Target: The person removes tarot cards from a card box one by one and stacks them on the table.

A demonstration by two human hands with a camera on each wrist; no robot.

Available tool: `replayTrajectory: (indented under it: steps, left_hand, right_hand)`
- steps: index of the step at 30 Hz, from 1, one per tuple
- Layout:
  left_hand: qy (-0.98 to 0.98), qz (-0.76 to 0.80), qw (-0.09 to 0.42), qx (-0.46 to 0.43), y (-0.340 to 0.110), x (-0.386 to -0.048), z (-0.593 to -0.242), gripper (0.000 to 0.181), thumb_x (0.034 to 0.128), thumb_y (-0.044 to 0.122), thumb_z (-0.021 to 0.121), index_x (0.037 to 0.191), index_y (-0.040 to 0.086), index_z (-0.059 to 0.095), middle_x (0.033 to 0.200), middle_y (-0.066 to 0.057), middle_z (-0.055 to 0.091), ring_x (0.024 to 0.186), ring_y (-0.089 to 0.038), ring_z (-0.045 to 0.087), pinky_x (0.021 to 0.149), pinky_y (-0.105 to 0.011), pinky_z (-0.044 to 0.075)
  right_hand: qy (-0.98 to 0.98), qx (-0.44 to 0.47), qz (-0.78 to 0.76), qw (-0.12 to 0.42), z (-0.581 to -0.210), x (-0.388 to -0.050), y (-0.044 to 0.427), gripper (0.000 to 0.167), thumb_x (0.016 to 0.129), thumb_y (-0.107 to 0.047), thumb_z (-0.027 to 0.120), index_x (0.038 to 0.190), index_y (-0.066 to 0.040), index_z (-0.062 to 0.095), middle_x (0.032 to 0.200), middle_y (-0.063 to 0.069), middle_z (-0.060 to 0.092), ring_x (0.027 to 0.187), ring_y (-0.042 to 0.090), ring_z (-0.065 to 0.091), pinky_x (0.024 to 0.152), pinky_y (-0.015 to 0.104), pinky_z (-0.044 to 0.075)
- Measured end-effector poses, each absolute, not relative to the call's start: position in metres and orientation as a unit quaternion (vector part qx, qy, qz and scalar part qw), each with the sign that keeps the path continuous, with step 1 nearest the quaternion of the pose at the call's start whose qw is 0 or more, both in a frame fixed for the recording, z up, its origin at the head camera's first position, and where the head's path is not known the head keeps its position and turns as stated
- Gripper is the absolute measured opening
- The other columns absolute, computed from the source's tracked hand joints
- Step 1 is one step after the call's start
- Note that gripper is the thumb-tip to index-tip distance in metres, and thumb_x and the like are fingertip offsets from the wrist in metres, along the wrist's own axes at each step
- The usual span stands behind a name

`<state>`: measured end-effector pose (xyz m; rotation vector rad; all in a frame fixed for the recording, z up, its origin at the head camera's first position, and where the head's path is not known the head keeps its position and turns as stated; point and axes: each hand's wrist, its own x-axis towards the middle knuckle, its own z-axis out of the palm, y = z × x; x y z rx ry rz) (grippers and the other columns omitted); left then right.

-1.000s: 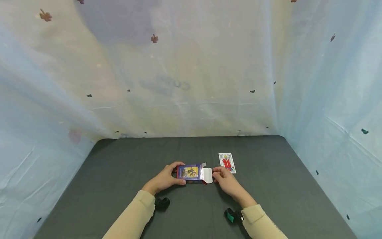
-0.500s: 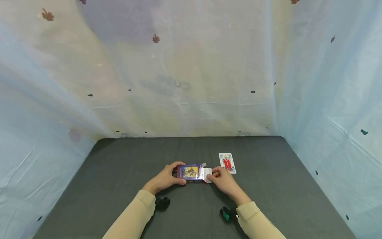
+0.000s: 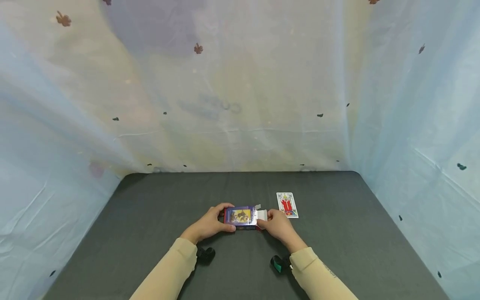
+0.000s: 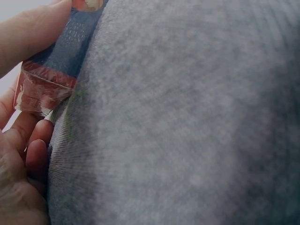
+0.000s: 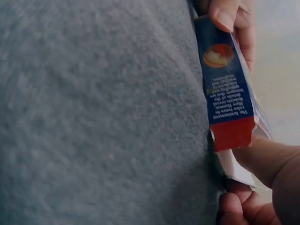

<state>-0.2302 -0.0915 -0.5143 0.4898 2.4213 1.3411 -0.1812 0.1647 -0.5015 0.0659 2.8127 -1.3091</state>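
A blue and red card box, with a yellow picture on top, lies on the dark table. My left hand grips its left end, thumb on the near side and fingers round the far side. The white end flap stands out from the box's open right end. At that end my right hand pinches the flap, its thumb at the opening and its curled fingers beyond the flap, as the right wrist view shows. Whatever is inside the box is hidden. A picture card with a red-robed figure lies face up just beyond my right hand.
Dark grey cloth covers the table. Pale translucent sheeting with small leaf-like marks rises along the back and both sides. Black straps with cameras sit at both wrists.
My right hand has moved left, from beside the flap onto it, and its thumb has come to the box's open end. The left hand and the box have stayed in place.
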Motion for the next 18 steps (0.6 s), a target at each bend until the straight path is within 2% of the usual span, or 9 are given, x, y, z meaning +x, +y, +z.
replayTrajectory:
  steps: [6, 13, 18]
  left_hand:
    - [0.849, 0.471, 0.170, 0.169, -0.0909, -0.2306, -0.5141, 0.070, 0.0722, 0.039, 0.085, 0.133, 0.034, 0.051, 0.124, -0.006, 0.045, 0.106, -0.023, 0.042, 0.094, -0.047, 0.036]
    - [0.847, 0.474, 0.168, 0.172, -0.0913, -0.2315, -0.5144, 0.071, 0.0717, 0.041, 0.085, 0.133, 0.033, 0.050, 0.123, -0.005, 0.045, 0.106, -0.023, 0.043, 0.094, -0.046, 0.037]
    - [0.849, 0.470, 0.167, 0.173, -0.0917, -0.2304, -0.5130, 0.071, 0.0716, 0.041, 0.085, 0.133, 0.033, 0.051, 0.124, -0.005, 0.045, 0.107, -0.023, 0.042, 0.095, -0.047, 0.037]
  right_hand:
    - [0.915, 0.018, -0.402, 0.011, -0.5047, -0.1804, 0.1643, 0.030, 0.085, -0.028, 0.074, 0.073, -0.009, 0.055, 0.062, -0.001, 0.047, 0.054, 0.013, 0.041, 0.049, 0.029, 0.033]
    - [0.899, 0.032, -0.436, -0.017, -0.5096, -0.1766, 0.1658, 0.034, 0.083, -0.031, 0.077, 0.089, -0.007, 0.054, 0.077, 0.002, 0.050, 0.066, 0.015, 0.045, 0.058, 0.030, 0.036]
    - [0.862, 0.035, -0.503, -0.042, -0.5101, -0.1755, 0.1646, 0.030, 0.084, -0.024, 0.077, 0.093, -0.004, 0.055, 0.082, 0.005, 0.051, 0.071, 0.017, 0.047, 0.062, 0.030, 0.040]
